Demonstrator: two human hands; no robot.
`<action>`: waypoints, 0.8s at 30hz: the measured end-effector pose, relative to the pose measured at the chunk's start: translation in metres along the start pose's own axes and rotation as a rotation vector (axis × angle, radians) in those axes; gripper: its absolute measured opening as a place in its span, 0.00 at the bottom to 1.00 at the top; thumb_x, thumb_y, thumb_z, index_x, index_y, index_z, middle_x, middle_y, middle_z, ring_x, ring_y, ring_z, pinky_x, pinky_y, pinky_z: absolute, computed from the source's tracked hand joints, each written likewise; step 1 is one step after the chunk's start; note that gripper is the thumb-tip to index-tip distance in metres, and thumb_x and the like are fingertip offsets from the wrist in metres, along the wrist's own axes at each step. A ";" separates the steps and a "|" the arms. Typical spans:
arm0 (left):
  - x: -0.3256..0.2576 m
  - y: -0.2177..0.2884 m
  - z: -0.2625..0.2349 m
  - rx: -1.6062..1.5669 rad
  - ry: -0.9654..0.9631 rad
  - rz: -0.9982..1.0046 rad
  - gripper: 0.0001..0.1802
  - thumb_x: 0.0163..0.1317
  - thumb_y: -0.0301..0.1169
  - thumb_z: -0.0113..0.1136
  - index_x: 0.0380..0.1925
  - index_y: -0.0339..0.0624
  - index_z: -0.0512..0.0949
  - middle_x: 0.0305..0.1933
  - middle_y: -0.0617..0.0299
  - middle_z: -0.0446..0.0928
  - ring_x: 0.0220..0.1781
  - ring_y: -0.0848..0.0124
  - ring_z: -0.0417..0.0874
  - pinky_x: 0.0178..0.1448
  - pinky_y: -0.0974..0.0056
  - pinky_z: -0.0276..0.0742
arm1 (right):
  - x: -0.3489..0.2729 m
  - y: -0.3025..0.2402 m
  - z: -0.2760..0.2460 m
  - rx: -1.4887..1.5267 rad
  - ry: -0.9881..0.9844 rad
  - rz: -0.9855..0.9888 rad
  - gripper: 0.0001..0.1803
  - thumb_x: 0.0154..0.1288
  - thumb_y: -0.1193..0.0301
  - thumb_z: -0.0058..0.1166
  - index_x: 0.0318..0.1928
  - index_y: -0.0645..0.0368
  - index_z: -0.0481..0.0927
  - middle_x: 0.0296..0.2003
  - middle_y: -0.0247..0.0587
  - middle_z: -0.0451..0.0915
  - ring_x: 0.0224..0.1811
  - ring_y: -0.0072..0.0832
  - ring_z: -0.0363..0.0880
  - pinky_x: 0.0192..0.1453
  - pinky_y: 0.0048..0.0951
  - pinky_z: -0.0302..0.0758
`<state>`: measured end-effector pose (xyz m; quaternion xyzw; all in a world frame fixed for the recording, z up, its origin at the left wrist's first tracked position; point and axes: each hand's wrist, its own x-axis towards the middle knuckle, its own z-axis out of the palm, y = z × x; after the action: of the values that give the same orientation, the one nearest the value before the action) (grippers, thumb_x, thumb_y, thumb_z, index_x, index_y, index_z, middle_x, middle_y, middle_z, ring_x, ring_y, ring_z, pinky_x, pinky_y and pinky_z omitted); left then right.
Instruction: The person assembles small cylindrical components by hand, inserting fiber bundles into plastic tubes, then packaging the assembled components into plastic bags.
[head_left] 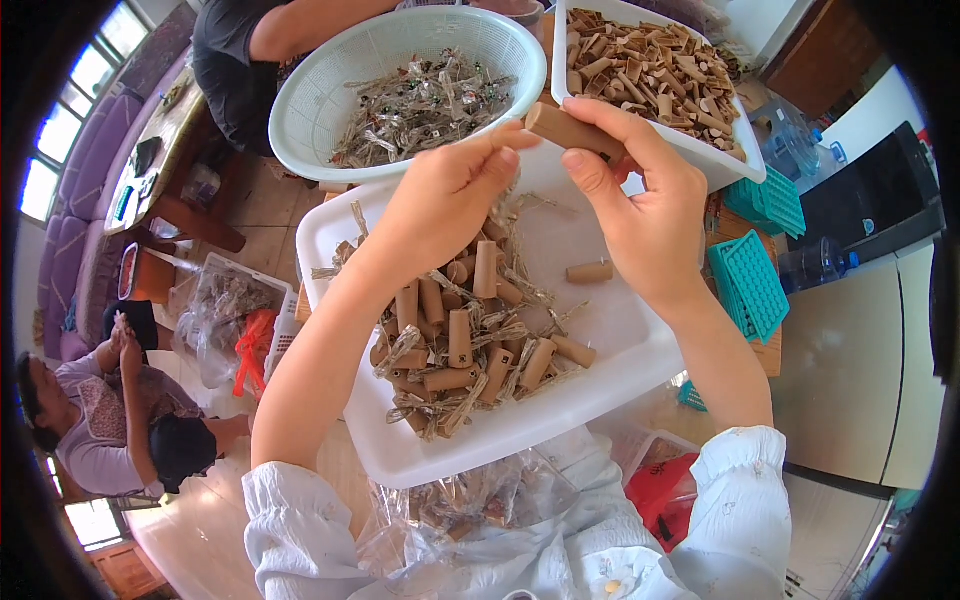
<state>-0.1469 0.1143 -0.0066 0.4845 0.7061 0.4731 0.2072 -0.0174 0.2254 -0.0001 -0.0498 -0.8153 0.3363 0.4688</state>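
Note:
Between the thumb and fingers of my right hand point(650, 190) is a brown cork-shaped stopper point(572, 132), tilted above the white tray point(425, 468). My left hand point(445, 195) has its thumb and forefinger drawn together by the stopper's left end. Whatever is in that pinch, if anything, is too small and blurred to make out. Below, a heap of similar stoppers point(460, 340) lies in the tray, tangled with bundles of thin clear wire point(405, 345). One loose stopper point(589, 272) rests apart from the heap, toward the tray's right side.
Beyond the tray stand a pale green basket point(290, 120) of wire bundles and a white bin point(735, 165) of brown pieces. Teal perforated trays point(750, 285) are at the right. Clear plastic bags point(470, 500) lie at my lap. A person point(120, 420) sits at left; another's arm point(320, 25) reaches in behind.

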 end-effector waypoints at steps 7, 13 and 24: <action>0.002 0.000 -0.008 0.394 0.428 0.338 0.11 0.61 0.31 0.50 0.40 0.41 0.77 0.35 0.57 0.75 0.30 0.69 0.74 0.34 0.68 0.69 | 0.000 0.004 0.000 -0.132 -0.111 0.041 0.14 0.57 0.73 0.53 0.45 0.59 0.75 0.36 0.42 0.78 0.30 0.28 0.74 0.33 0.24 0.71; 0.003 -0.003 -0.002 0.120 0.315 0.130 0.10 0.61 0.32 0.49 0.37 0.42 0.78 0.23 0.57 0.76 0.27 0.68 0.76 0.33 0.67 0.70 | -0.001 0.004 -0.001 -0.113 -0.215 0.184 0.14 0.61 0.68 0.48 0.46 0.61 0.72 0.32 0.41 0.77 0.29 0.27 0.73 0.33 0.24 0.71; 0.001 -0.004 0.003 0.077 -0.007 0.018 0.13 0.63 0.33 0.46 0.38 0.39 0.78 0.22 0.62 0.76 0.24 0.79 0.73 0.31 0.71 0.68 | -0.006 0.024 0.016 0.553 -0.420 0.898 0.29 0.50 0.51 0.60 0.45 0.60 0.70 0.31 0.32 0.76 0.31 0.19 0.74 0.38 0.22 0.74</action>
<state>-0.1469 0.1168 -0.0115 0.5002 0.7185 0.4458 0.1865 -0.0326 0.2339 -0.0239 -0.1989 -0.6714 0.7064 0.1033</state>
